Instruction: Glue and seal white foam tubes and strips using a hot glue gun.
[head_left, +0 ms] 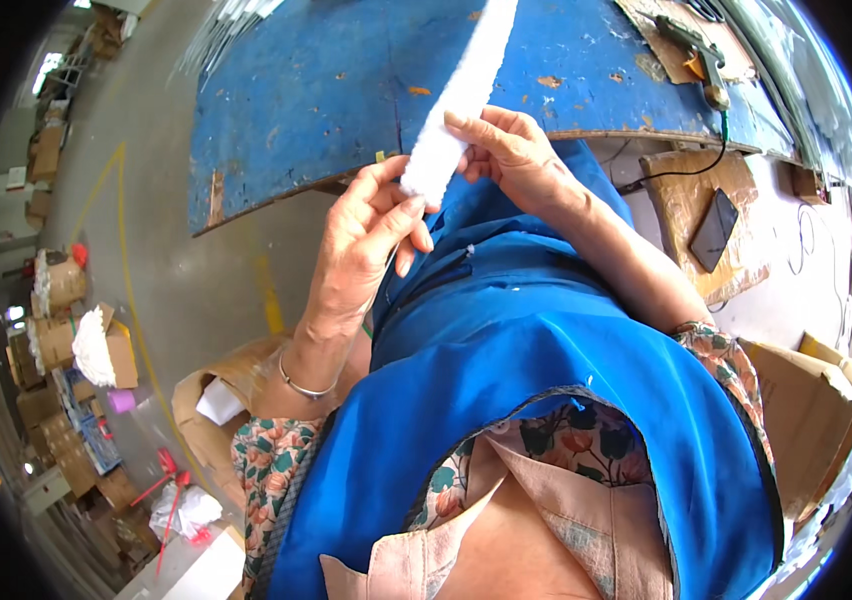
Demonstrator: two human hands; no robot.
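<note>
Brown cardboard boxes [56, 340] stacked far left; a dark, possibly phone screen [714, 230] right.

Two hands, left grip [361, 235] and right grip [506, 150], share one white fluffy strip [456, 100]; one blue table [346, 80] at 12 o'clock, one dark phone [714, 230] at 3.

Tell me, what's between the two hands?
The near end of a white fluffy strip, pinched by the left hand and right hand, in the head view.
</note>
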